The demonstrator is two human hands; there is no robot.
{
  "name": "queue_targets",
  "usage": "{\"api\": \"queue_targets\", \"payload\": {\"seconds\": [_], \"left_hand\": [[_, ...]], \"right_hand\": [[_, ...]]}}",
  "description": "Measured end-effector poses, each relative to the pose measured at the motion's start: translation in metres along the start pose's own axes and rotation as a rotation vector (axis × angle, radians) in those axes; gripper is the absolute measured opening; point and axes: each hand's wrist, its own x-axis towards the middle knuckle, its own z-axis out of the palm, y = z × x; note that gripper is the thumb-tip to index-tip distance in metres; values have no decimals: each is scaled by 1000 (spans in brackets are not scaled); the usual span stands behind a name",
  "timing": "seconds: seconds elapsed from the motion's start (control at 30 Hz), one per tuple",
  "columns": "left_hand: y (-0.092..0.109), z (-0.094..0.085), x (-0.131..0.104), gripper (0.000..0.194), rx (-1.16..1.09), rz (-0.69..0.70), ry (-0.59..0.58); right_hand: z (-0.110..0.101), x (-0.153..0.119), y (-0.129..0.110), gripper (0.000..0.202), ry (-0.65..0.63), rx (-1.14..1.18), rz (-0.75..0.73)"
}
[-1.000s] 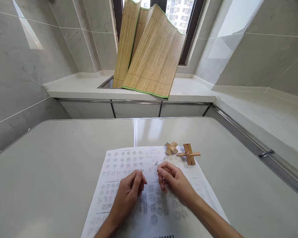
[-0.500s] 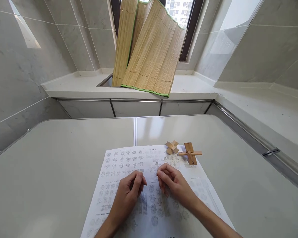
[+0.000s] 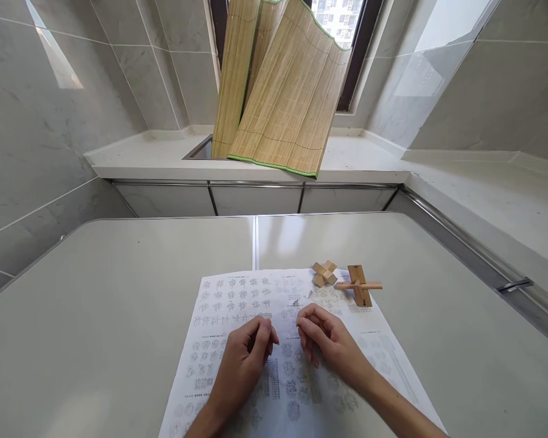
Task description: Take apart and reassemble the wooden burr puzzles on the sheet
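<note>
My left hand (image 3: 246, 359) rests over the middle of a printed paper sheet (image 3: 237, 304), its fingers curled in and nothing visible between them. To its right, my right hand (image 3: 331, 344) is over the same sheet, fingers loosely curled with thumb near the index finger, also holding nothing that shows. Beyond my right hand, at the sheet's top right, a small wooden burr-shaped puzzle (image 3: 324, 274) sits beside a wooden cross-shaped piece (image 3: 360, 286) with a flat board and a rod through it. Neither hand touches these wooden pieces.
The sheet lies on a pale table (image 3: 119, 316) with a seam down its far half. Behind it, a folded bamboo mat (image 3: 287, 97) leans at the window over a white ledge (image 3: 155, 161). A metal rail (image 3: 466, 243) runs along the right side.
The whole view has shifted slightly, so everything appears a little further right. Both hands keep nearly the same pose over the sheet, and the wooden pieces stay where they were on it.
</note>
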Motion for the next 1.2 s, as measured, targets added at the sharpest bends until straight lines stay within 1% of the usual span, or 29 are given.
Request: {"api": "queue_targets", "payload": {"seconds": [0.33,0.57,0.8,0.93,1.2], "left_hand": [[0,1,0,48,-1,19,12],[1,0,1,50,-3,-5,46],[5,0,0,51,0,-17,39],[6,1,0,52,27,-2,38],[2,1,0,49,68,38,41]], "right_hand": [[1,1,3,37,-1,-7,-27],[3,2,1,41,-1,1,-31],[3,1,-2,42,-13,5,-25],[3,2,-2,40,-7,17,-25],[1,3,2,39,-13,46,-29]]}}
